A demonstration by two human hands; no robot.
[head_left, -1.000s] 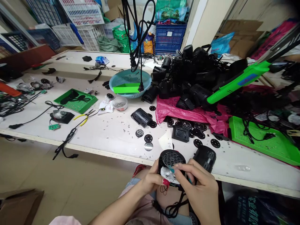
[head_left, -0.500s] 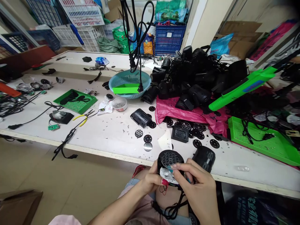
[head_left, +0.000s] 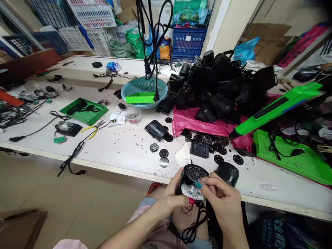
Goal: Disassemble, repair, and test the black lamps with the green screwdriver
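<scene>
Low at the table's front edge, above the lap, my left hand (head_left: 169, 200) is closed around a black round housing (head_left: 179, 186). A white circuit board (head_left: 191, 191) with shiny round parts shows inside it. Over the housing's top sits a black honeycomb disc (head_left: 197, 172), tilted. The thumb and fingers of my right hand (head_left: 221, 195) pinch at the disc's near right edge; the fingertips are partly hidden. Thin red wires and a bundled black cord (head_left: 193, 226) hang beneath. A second black housing (head_left: 227, 174) lies just beyond my right hand.
Black discs, a grille box (head_left: 199, 148) and loose screws are scattered ahead. Black housings (head_left: 215, 90) pile on a pink sack (head_left: 202, 121). A cord hangs over the blue basin (head_left: 127, 90). Green trays (head_left: 100, 114) stand left and right; a bright green tool (head_left: 269, 112) slants at right.
My hands and the housing have shifted slightly right, and the housing has turned a little. My right fingers have closed in at the disc's edge. The green tool has swung lower.
</scene>
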